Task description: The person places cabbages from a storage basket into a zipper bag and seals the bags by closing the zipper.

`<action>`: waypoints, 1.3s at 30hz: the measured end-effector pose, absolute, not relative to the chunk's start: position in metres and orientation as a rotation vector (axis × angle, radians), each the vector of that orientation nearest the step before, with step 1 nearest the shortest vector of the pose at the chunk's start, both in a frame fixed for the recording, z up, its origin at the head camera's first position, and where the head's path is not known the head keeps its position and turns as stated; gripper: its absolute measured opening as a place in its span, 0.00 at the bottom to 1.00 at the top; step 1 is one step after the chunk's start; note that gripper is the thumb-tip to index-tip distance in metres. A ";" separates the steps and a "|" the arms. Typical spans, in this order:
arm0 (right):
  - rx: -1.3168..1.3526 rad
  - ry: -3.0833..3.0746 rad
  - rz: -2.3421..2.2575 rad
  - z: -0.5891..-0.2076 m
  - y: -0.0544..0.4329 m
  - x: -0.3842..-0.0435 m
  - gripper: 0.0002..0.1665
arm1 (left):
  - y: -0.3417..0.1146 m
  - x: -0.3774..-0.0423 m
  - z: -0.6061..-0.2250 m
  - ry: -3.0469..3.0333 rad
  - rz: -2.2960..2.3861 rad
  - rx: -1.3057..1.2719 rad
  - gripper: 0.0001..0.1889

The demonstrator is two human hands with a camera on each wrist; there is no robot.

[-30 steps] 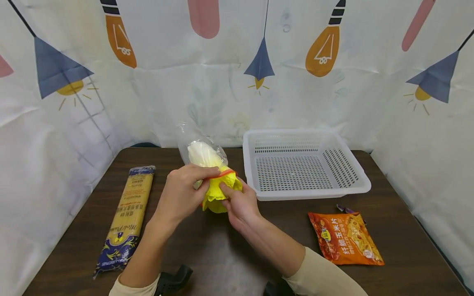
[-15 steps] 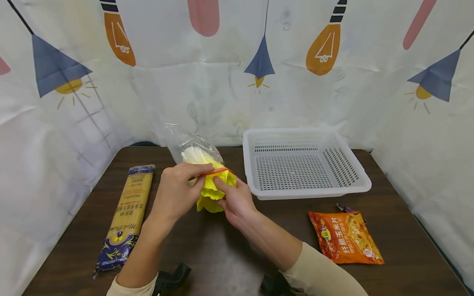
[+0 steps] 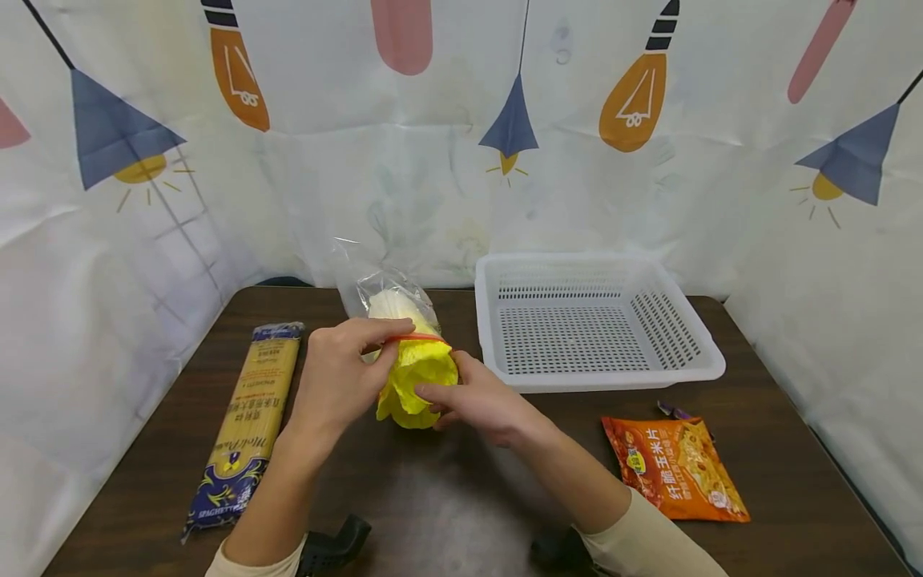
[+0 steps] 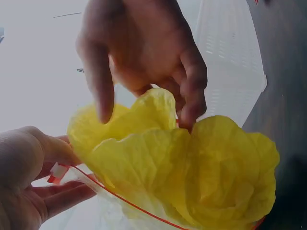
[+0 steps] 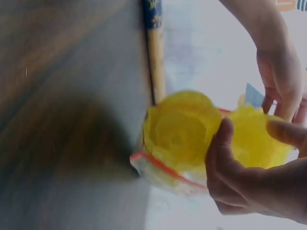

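Observation:
A yellow-leaved napa cabbage [image 3: 421, 369] with a white base sits partly inside a clear zip bag [image 3: 360, 276], its leafy end sticking out of the mouth. The bag has a red zip edge, and a white and red slider [image 4: 58, 172] shows in the left wrist view. My left hand [image 3: 353, 361] pinches the bag's edge beside that slider. My right hand [image 3: 483, 401] is at the leafy end, thumb and fingers spread loosely on either side of a leaf [image 4: 158, 108] and touching the leaves. In the right wrist view the right hand [image 5: 259, 182] partly covers the cabbage.
A white perforated basket [image 3: 598, 381] stands at the back right of the dark table [image 3: 447, 513]. A spaghetti pack [image 3: 241, 433] lies on the left. On the right lies an orange snack packet [image 3: 674, 469], with a small purple wrapper [image 3: 674, 410] behind it.
My right hand has loosened and shifted slightly down and right over the leaves. The bag swung left, then partly back, and stands more upright. My left hand keeps its pinch.

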State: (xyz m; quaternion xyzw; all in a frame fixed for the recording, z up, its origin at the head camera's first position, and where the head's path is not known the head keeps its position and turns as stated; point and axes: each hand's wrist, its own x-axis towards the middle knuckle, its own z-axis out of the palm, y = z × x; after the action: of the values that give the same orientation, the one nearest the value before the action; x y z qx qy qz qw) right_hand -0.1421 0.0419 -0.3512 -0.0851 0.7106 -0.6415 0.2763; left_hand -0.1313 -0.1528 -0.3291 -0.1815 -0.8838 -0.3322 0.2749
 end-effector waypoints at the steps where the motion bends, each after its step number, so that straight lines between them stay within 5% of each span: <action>1: -0.260 1.967 -1.672 -0.350 0.045 -0.141 0.35 | -0.153 -0.131 -0.328 -2.369 -0.904 -0.489 0.15; 10: -0.384 2.265 -1.492 -0.346 0.062 -0.128 0.31 | -0.152 -0.124 -0.323 -2.266 -0.914 -0.469 0.13; 19: -0.590 2.247 -1.199 -0.352 0.078 -0.114 0.41 | -0.151 -0.116 -0.315 -2.098 -1.042 -0.413 0.12; 29: -0.304 1.578 -1.649 -0.363 0.086 -0.116 0.36 | -0.150 -0.111 -0.310 -1.948 -1.241 -0.283 0.11; 39: -0.427 1.719 -1.838 -0.349 0.099 -0.118 0.32 | -0.166 -0.114 -0.301 -1.927 -1.346 -0.187 0.08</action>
State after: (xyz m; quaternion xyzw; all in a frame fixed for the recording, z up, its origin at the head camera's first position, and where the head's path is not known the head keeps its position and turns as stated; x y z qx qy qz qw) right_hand -0.1181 0.0989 -0.3493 -0.1603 0.6445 -0.6890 0.2903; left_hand -0.1143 -0.1659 -0.3012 -0.0733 -0.7554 -0.5275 0.3817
